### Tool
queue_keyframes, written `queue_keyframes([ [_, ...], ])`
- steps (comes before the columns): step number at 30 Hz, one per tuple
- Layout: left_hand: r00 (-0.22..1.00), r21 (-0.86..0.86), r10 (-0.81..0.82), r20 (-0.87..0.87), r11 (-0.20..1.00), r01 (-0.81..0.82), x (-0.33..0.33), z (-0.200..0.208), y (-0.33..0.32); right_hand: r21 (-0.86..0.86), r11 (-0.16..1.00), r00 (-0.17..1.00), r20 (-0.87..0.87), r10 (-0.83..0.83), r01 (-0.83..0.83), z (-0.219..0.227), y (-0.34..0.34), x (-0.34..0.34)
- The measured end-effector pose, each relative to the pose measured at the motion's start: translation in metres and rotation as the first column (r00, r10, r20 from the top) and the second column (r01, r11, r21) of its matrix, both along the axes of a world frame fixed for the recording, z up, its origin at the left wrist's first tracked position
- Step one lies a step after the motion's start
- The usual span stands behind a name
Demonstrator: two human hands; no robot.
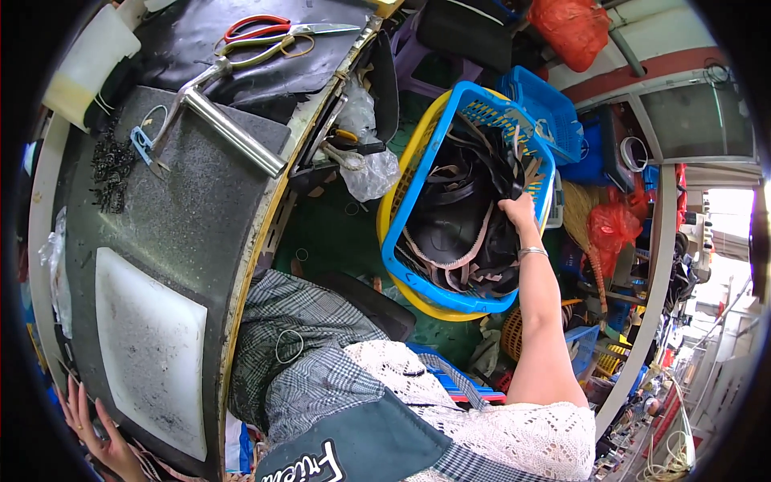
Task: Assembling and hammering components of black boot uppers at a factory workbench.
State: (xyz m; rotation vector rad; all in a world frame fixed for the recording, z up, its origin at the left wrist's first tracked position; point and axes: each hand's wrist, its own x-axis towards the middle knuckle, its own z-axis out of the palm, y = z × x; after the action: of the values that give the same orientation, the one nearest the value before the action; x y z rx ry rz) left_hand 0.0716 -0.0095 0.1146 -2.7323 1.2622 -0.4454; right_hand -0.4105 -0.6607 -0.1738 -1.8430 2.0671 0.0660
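My right arm is stretched out to the right, over a blue plastic basket (391,255). My right hand (520,210) is at the basket's right side, its fingers closed on a black leather-like strip (512,178); the fingertips are partly hidden. Black sheets and strips (450,225), some with pale edges, fill the basket, which sits in a yellow one (384,217). At the lower left, my left hand (100,434) is open with fingers spread, beside the workbench (181,213) and near a white cutting board (152,345).
On the bench lie red-handled scissors (265,32), a metal hammer-like tool (233,132), small blue-handled snips (144,149) and black scraps (112,169). A clear plastic bag (373,173) hangs at the bench edge. Another blue basket (546,112) and red bags (570,32) stand beyond.
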Motion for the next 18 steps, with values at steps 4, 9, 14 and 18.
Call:
queue_keyframes([
  [4, 0.998, 0.004, -0.067, 0.007, 0.998, 0.067, 0.006, -0.006, 0.003, -0.352, 0.935, 0.985, -0.142, -0.097, 0.041, 0.042, -0.01, -0.031],
  [9, 0.991, -0.097, -0.104, -0.085, 0.991, 0.095, 0.008, -0.014, 0.013, -0.409, 0.91, 0.996, 0.084, -0.035, 0.066, 0.127, -0.015, -0.054],
  [14, 0.936, -0.234, -0.097, -0.339, 0.972, 0.016, 0.009, -0.022, -0.009, -0.201, 0.966, 0.897, 0.438, -0.059, 0.162, 0.241, 0.01, -0.065],
  [18, 0.737, -0.429, -0.318, -0.597, 0.902, 0.041, -0.011, -0.008, -0.083, -0.196, 0.979, 0.668, 0.736, 0.109, 0.055, 0.308, 0.056, -0.04],
])
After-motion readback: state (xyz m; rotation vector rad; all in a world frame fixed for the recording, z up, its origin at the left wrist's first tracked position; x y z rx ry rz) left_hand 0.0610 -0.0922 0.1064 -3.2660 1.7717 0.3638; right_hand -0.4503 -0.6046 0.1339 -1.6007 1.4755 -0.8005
